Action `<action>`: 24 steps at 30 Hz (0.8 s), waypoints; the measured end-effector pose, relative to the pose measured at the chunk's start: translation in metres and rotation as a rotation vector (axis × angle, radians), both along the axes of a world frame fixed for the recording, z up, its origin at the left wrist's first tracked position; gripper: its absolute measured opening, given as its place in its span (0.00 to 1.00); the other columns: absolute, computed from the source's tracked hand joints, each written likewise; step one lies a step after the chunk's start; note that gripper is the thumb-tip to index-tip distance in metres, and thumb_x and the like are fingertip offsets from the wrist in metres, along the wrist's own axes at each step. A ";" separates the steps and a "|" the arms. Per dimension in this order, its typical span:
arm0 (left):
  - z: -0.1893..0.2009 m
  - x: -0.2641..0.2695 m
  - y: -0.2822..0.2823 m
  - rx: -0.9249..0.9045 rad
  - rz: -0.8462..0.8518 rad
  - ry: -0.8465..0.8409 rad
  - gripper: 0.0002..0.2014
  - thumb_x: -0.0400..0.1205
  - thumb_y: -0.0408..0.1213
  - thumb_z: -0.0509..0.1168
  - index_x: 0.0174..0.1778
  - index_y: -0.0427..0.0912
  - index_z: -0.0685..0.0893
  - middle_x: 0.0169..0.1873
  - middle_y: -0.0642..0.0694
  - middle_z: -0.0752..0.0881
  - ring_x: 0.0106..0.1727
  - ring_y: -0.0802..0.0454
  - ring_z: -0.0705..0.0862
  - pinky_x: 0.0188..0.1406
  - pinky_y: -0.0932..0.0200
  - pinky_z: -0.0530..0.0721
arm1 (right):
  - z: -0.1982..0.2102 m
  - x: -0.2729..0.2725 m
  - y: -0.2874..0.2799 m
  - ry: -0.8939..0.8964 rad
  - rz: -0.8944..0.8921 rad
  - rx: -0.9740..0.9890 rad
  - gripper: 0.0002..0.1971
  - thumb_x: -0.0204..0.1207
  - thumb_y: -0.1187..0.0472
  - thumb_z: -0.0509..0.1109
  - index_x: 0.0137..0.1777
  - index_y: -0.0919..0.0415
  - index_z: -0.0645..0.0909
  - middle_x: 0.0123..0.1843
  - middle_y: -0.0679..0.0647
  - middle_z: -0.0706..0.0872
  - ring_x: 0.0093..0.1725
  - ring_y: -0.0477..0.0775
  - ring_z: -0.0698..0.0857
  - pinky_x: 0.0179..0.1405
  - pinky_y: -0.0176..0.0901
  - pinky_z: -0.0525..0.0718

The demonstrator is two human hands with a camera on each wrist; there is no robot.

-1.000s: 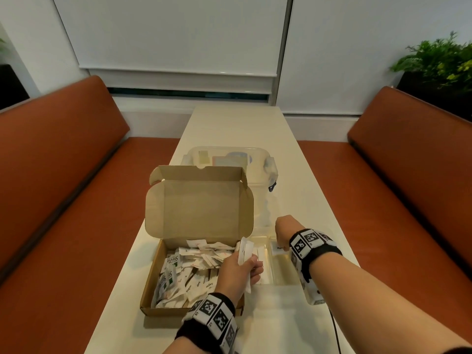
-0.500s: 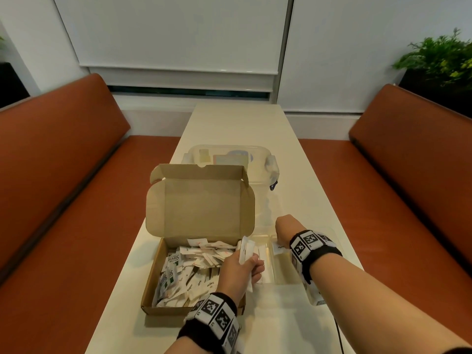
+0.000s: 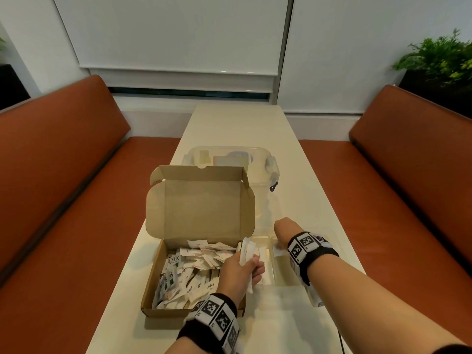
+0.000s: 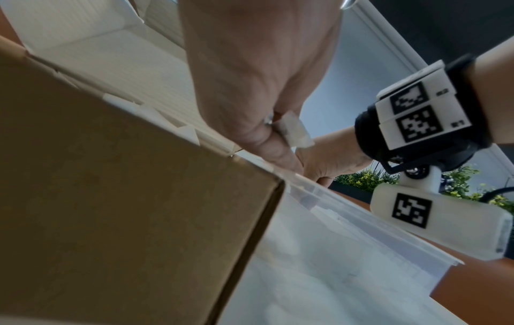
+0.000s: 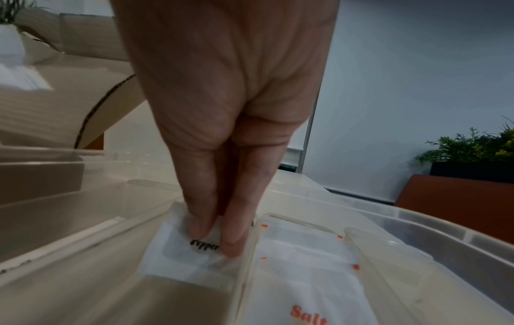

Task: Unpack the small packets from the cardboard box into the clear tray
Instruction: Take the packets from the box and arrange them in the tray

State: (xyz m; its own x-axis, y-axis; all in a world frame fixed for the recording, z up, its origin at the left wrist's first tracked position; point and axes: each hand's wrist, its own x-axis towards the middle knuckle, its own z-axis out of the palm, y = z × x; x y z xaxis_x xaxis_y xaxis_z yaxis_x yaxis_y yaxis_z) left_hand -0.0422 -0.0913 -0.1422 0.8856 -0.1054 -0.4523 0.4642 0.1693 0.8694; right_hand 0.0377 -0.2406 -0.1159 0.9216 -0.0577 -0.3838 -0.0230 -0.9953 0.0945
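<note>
The open cardboard box (image 3: pixel 155 284) sits at the near left of the table, lid upright, with several white packets (image 3: pixel 196 267) loose inside. My left hand (image 3: pixel 242 273) hovers over the box's right edge and grips a small bunch of white packets (image 3: pixel 247 251), which also shows as the bunch (image 4: pixel 294 133) in the left wrist view. To the right of the box lies the clear tray (image 3: pixel 283 282). My right hand (image 3: pixel 282 232) reaches into it, two straight fingertips (image 5: pixel 230 248) pressing on a pepper packet (image 5: pixel 178 259) in one compartment. Salt packets (image 5: pixel 306 285) fill the neighbouring compartment.
A clear lidded container (image 3: pixel 258 169) stands right behind the box lid. The narrow cream table (image 3: pixel 240 123) runs away from me between two orange benches (image 3: pixel 63 175). A plant (image 3: pixel 439 60) sits at the far right.
</note>
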 end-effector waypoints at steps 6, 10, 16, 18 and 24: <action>-0.004 0.002 0.001 0.012 -0.017 0.008 0.03 0.82 0.28 0.65 0.45 0.36 0.84 0.32 0.42 0.89 0.33 0.52 0.88 0.31 0.62 0.86 | 0.004 -0.002 -0.001 -0.005 -0.004 0.024 0.12 0.78 0.68 0.67 0.60 0.70 0.80 0.61 0.63 0.84 0.60 0.60 0.85 0.55 0.41 0.81; -0.001 0.005 0.000 -0.003 -0.032 0.036 0.04 0.83 0.30 0.64 0.48 0.33 0.83 0.33 0.39 0.88 0.32 0.50 0.87 0.28 0.61 0.83 | 0.017 -0.006 0.001 -0.084 -0.015 0.112 0.10 0.78 0.66 0.67 0.57 0.69 0.81 0.57 0.62 0.85 0.56 0.60 0.86 0.52 0.42 0.82; 0.012 0.007 0.004 -0.147 -0.045 0.036 0.12 0.88 0.37 0.56 0.52 0.31 0.80 0.39 0.34 0.88 0.35 0.45 0.89 0.31 0.58 0.88 | 0.038 -0.019 0.011 -0.005 -0.140 0.719 0.04 0.75 0.63 0.73 0.44 0.64 0.87 0.36 0.55 0.87 0.27 0.46 0.85 0.28 0.32 0.84; 0.017 0.006 0.005 -0.164 -0.079 0.024 0.13 0.89 0.40 0.55 0.57 0.36 0.81 0.45 0.33 0.90 0.39 0.42 0.90 0.35 0.55 0.89 | 0.041 -0.025 0.014 0.083 -0.149 0.845 0.05 0.75 0.62 0.73 0.45 0.64 0.87 0.38 0.53 0.88 0.29 0.45 0.85 0.28 0.32 0.84; 0.024 0.001 0.007 -0.078 -0.183 0.008 0.10 0.87 0.38 0.60 0.56 0.38 0.83 0.47 0.35 0.90 0.40 0.44 0.91 0.38 0.53 0.90 | 0.039 -0.035 0.009 0.040 -0.223 1.005 0.06 0.74 0.65 0.74 0.36 0.61 0.82 0.32 0.53 0.85 0.29 0.46 0.85 0.28 0.33 0.85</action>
State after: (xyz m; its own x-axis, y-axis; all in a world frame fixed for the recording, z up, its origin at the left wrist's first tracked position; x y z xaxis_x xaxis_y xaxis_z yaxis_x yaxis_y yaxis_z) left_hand -0.0412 -0.0842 -0.1178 0.8449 -0.2994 -0.4433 0.5001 0.1480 0.8532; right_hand 0.0029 -0.2315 -0.0768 0.9148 0.1388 -0.3794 -0.2321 -0.5882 -0.7747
